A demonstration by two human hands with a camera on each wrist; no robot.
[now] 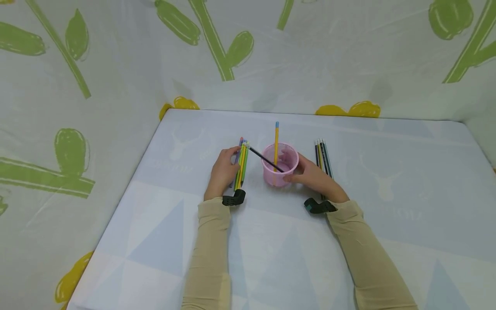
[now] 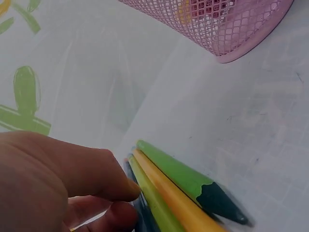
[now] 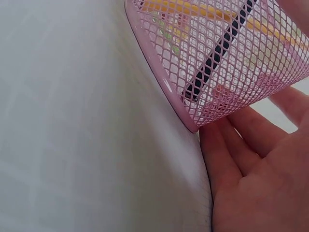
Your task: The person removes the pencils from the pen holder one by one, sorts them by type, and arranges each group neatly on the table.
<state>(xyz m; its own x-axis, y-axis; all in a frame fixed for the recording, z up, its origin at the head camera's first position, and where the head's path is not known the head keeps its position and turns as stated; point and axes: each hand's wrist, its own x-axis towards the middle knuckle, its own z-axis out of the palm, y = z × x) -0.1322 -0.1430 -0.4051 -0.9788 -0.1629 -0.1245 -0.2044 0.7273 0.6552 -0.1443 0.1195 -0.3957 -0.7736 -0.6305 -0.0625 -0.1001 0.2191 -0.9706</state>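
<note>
Two grips are at work. Our right grip (image 1: 315,174) curls round the pink mesh cup (image 1: 267,175) from three o'clock, holding its wall. Our left grip (image 1: 222,170), fingers half bent, touches the outermost bluish pencil (image 2: 144,212) of the left bundle (image 1: 242,165); we cannot tell whether it pinches it. That bundle lies at the cup's nine o'clock. Inside the cup a yellow pencil (image 1: 276,142) stands nearly upright, while a black pencil (image 1: 265,158) slants over the rim toward ten o'clock. More pencils (image 1: 320,157) lie on the worktop (image 1: 263,241) at three o'clock. If we swing the left grip carelessly, we could knock the black pencil's overhanging end and flip it out. A loose pinch could roll neighbouring pencils, and a slack right grip could let the cup tip.
</note>
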